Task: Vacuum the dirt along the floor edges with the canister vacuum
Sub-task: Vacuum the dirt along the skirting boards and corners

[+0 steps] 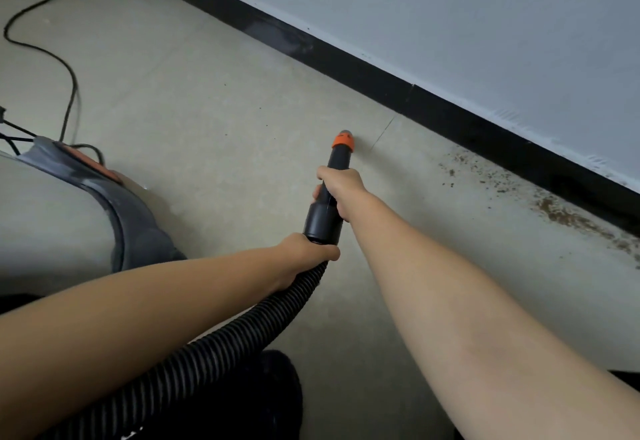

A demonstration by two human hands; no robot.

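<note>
A black vacuum nozzle (337, 162) with an orange tip points down at the beige floor, a short way from the black baseboard (450, 117). My right hand (341, 190) grips the nozzle's middle. My left hand (304, 252) holds the ribbed black hose (221, 346) just behind the nozzle's wide collar. Brown dirt (561, 211) lies scattered along the baseboard to the right of the nozzle tip, apart from it. The silver and grey canister vacuum (69, 211) stands at the left.
A black power cord (69, 72) snakes over the floor at the upper left, behind the canister. A pale wall (450, 24) rises above the baseboard. A dark shoe or foot (263, 398) shows at the bottom, under the hose.
</note>
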